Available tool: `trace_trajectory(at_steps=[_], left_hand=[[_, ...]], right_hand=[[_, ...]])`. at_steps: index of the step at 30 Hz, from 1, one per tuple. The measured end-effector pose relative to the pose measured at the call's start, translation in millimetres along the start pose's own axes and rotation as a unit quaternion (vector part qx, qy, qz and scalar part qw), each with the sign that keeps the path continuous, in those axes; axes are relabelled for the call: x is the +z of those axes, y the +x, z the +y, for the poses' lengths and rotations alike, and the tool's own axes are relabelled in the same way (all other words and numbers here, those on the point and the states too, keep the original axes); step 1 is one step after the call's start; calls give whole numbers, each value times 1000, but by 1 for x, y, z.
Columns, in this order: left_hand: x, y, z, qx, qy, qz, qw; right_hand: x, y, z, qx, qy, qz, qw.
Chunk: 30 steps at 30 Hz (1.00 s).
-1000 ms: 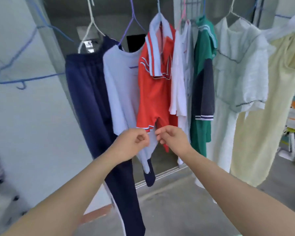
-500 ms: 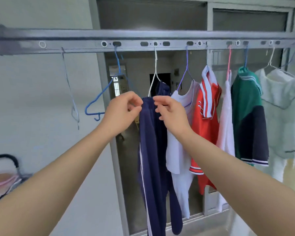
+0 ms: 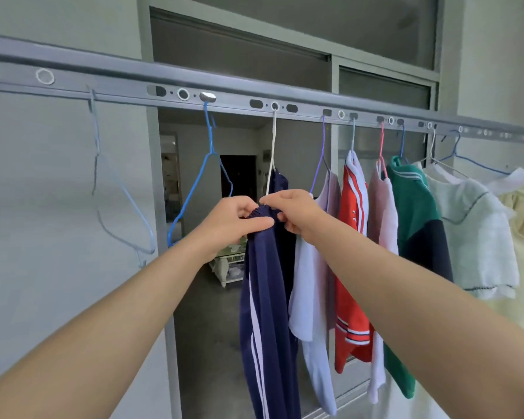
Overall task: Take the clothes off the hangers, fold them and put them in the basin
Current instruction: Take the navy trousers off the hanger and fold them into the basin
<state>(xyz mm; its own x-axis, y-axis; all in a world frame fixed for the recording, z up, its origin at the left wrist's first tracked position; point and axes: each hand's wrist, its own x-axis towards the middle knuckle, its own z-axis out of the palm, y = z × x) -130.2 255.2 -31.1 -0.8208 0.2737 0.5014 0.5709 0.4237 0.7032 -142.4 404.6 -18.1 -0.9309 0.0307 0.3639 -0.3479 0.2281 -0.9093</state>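
Grey wall and an open doorway, with a grey rail (image 3: 315, 99) running across above. Clothes hang from the rail on wire hangers. The navy trousers (image 3: 266, 297) hang from the white hanger (image 3: 272, 152), between an empty blue hanger (image 3: 194, 189) and a pale shirt (image 3: 312, 282).

Both hands are raised together at the trousers' waistband. The left hand (image 3: 236, 220) grips the gathered elastic top, fingers curled round it and thumb across the front. The right hand (image 3: 294, 211) pinches the same waistband from the other side, its knuckles almost touching the left hand.

Against half a second ago: both hands held the waistband then too, with a lighter fingertip pinch. The fabric now sits bunched between them. The trousers remain on the hanger.
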Motion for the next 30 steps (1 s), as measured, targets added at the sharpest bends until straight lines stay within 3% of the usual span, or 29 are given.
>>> trace_trajectory(at_steps=[7, 13, 21, 26, 30], left_hand=[[-13, -10, -35, 95, 110, 103, 984], [-31, -33, -66, 95, 130, 160, 974], [-37, -30, -79, 83, 92, 228, 966], [-26, -13, -102, 57, 99, 223, 968], [-2, -7, -119, 41, 86, 160, 982]], right_hand=[[28, 12, -2, -18, 3, 47, 999], [61, 30, -17, -14, 30, 92, 995], [75, 23, -25, -36, 116, -26, 992], [62, 15, 5, -45, 99, -2, 994], [49, 6, 37, -41, 57, -16, 997]])
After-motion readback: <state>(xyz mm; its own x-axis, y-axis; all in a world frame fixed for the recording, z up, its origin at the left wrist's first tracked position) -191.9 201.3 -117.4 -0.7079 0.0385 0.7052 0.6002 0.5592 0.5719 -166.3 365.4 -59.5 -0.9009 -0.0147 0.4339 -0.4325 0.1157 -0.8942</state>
